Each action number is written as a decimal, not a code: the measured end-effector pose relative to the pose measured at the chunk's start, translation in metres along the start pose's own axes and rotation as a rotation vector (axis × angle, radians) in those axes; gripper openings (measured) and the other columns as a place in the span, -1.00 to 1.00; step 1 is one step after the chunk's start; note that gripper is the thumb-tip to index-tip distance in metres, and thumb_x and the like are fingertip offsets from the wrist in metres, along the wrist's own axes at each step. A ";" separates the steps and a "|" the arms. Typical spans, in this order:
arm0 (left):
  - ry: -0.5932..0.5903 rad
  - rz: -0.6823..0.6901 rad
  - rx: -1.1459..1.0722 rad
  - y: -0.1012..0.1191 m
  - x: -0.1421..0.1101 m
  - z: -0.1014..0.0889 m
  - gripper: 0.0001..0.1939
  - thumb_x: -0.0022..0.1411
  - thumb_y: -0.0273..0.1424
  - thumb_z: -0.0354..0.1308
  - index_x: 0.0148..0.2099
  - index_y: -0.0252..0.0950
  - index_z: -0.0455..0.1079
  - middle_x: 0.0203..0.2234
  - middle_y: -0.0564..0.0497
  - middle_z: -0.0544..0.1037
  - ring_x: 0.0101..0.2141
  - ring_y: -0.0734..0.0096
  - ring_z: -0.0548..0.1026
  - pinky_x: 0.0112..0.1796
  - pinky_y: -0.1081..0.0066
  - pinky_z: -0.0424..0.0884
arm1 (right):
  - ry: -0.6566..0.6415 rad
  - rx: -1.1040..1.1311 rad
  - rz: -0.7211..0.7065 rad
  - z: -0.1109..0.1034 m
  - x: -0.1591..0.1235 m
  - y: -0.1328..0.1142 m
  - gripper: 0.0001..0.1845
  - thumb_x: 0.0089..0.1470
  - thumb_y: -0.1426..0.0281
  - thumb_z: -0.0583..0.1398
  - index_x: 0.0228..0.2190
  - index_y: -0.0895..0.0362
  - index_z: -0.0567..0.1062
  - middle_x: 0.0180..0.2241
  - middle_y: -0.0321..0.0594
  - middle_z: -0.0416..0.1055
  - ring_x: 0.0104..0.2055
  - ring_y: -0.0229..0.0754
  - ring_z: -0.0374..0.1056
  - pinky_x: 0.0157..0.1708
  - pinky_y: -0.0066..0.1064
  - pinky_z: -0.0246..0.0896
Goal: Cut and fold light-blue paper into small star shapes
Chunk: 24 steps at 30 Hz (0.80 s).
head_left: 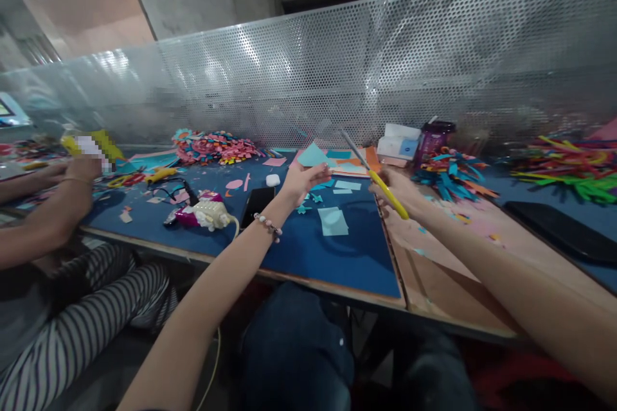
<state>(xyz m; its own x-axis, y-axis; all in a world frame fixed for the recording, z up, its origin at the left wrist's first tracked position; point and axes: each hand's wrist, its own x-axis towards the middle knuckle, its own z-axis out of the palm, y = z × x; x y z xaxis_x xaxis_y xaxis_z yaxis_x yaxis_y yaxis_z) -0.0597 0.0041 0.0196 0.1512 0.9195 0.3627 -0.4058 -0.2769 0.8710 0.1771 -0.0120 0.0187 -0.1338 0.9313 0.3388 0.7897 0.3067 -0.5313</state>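
Note:
My left hand [299,181] pinches a light blue piece of paper [313,155], raised above the blue tabletop. To its right, my right hand [393,187] is closed round a tool with a yellow handle [388,194] and a long grey metal end, which looks like tweezers or scissors seen edge-on. The metal points up and left, apart from the paper. Below the hands lie pale blue paper squares [333,221] with a round shape on top. Small teal stars [303,207] rest beside my left hand.
A phone [258,204], a white earbud case [272,179] and a power strip [209,213] lie to the left. Coloured strip piles [450,176] and a dark phone [562,231] are at right. A perforated metal panel [308,77] stands behind. A co-worker's arm [53,218] works at far left.

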 end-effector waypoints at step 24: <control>0.082 0.108 -0.034 0.005 -0.001 0.002 -0.81 -0.02 -0.51 0.26 -0.28 -0.41 0.42 -0.39 -0.12 0.58 -0.22 0.21 0.55 -0.03 0.16 0.39 | -0.239 0.034 -0.073 -0.006 -0.021 -0.022 -0.77 -0.04 0.24 0.11 -0.36 0.13 0.37 -0.55 -0.26 0.45 -0.60 -0.23 0.36 -0.67 -0.51 0.15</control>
<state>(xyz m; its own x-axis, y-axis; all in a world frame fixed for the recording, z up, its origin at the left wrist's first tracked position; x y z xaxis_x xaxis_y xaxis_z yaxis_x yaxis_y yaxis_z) -0.0604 0.0010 0.0242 0.0316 0.9048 0.4247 -0.4461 -0.3674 0.8161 0.1666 -0.0398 0.0276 -0.3301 0.9254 0.1861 0.7531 0.3771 -0.5392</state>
